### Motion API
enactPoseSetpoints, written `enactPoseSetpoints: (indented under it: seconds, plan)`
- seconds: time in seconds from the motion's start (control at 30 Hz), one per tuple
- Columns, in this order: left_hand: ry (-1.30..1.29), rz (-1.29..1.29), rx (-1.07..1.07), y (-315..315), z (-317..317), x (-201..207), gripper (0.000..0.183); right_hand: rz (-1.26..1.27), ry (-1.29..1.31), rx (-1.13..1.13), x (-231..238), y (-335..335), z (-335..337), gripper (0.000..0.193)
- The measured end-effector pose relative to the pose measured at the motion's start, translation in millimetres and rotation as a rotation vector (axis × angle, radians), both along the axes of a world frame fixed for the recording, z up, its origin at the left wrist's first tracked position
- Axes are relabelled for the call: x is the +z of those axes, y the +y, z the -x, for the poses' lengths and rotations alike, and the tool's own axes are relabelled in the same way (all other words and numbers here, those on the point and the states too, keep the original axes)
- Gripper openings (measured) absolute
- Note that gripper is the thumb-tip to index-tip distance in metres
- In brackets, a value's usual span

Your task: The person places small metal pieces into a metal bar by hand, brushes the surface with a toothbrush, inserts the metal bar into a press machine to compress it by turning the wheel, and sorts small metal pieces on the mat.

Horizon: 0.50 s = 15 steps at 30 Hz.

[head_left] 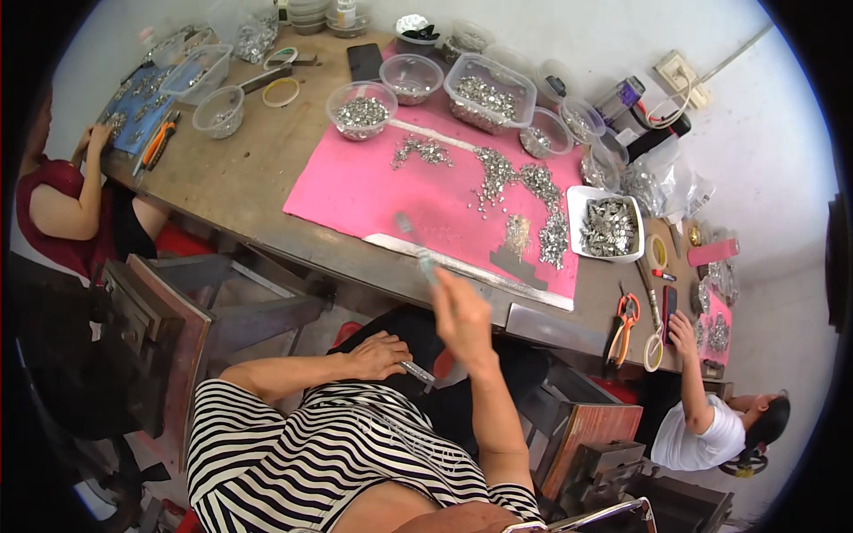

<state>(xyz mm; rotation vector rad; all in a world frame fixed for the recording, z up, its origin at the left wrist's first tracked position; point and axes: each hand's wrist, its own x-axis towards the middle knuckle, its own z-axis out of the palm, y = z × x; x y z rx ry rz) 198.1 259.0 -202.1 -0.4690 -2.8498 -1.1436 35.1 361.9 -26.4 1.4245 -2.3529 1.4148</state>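
Observation:
My right hand (463, 318) is raised at the table's front edge, its fingers wrapped round a slim tool (426, 258) with a pale green shaft and a grey tip. The tool is smeared by motion, so I cannot tell its kind. Low over my lap, my left hand (380, 355) is closed on a narrow metal bar (417, 371) that sticks out to the right. Beyond them lies a pink mat (346, 186), with small silvery metal pieces (542, 185) spread in loose heaps. A flat grey plate (518, 264) rests near its front right corner.
Clear plastic tubs (362, 111) of metal pieces line the mat's far side. A white tub (606, 224) stands right, near orange-handled pliers (626, 313) and a dark phone (669, 306). One person (71, 200) works at far left; another (702, 417) sits at right, a hand near the phone.

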Motion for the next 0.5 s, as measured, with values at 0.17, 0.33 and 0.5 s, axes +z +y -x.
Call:
enactPoseSetpoints:
  seconds: [0.17, 0.33, 0.5]
  plan:
    - [0.001, -0.002, 0.023, -5, 1, -1, 0.034, -0.033, 0.077, -0.310, -12, 41, 24, 0.024]
    - [0.016, 0.033, 0.012, -2, 0, -10, 0.034, -0.032, -0.400, 0.378, -6, 3, -19, 0.020]
    - [-0.011, 0.020, 0.006, -1, 0, -4, 0.036, -0.012, -0.064, -0.136, 10, 0, 12, 0.024]
